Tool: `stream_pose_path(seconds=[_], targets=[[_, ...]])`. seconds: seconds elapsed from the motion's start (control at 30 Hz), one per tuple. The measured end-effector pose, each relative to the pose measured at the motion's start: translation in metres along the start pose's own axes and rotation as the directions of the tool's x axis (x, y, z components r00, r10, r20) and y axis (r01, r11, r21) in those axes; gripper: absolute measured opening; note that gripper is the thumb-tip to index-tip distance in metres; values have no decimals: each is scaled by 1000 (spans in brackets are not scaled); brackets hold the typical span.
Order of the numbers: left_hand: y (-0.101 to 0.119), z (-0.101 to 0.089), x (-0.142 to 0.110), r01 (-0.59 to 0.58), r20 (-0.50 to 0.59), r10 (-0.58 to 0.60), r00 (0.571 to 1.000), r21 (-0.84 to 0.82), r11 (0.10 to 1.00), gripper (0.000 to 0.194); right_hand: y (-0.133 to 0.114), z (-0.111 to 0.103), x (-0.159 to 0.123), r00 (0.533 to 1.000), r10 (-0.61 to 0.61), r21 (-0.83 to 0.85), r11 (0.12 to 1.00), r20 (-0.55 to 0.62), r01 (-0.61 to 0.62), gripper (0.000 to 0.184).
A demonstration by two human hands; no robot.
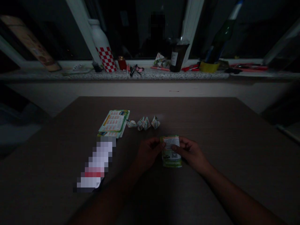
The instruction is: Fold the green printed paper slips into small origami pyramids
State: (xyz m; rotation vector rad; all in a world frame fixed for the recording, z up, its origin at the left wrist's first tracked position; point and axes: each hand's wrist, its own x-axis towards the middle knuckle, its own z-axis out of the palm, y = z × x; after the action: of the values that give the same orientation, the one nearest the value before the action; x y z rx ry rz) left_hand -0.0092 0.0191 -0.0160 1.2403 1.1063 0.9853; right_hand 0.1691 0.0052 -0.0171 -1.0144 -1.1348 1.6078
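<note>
Between my two hands is a small printed paper card (pixel 170 157), green and white with text and a QR code. My left hand (pixel 148 153) pinches its left edge, thumb on the front. On the opposite edge my right hand (pixel 192 153) grips it, the thumb lying across the printed face. Just beyond the card, several folded paper pieces (pixel 155 122) sit in a row on the table. To their left lies a stack of printed calendar cards (pixel 112 121). The fingers behind the card are partly hidden.
A phone-like thing (pixel 97 165) with a blurred-out bright face lies left of my hands on the dark wooden table (pixel 199 115). Along the windowsill (pixel 150 74) stand a red-checked white bottle (pixel 106 56), a dark cup (pixel 177 57) and a green bottle (pixel 219 40).
</note>
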Motion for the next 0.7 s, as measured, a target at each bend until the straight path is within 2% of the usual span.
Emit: stream_pose_path(seconds=[0.27, 0.7], targets=[[-2, 1, 0, 23, -76, -22, 997, 10, 1000, 25, 4, -2, 1, 997, 12, 45, 999, -73, -8, 30], [-1, 2, -1, 27, -81, -24, 996, 44, 999, 24, 3, 0, 1, 994, 9, -8, 1000, -108, -10, 33]])
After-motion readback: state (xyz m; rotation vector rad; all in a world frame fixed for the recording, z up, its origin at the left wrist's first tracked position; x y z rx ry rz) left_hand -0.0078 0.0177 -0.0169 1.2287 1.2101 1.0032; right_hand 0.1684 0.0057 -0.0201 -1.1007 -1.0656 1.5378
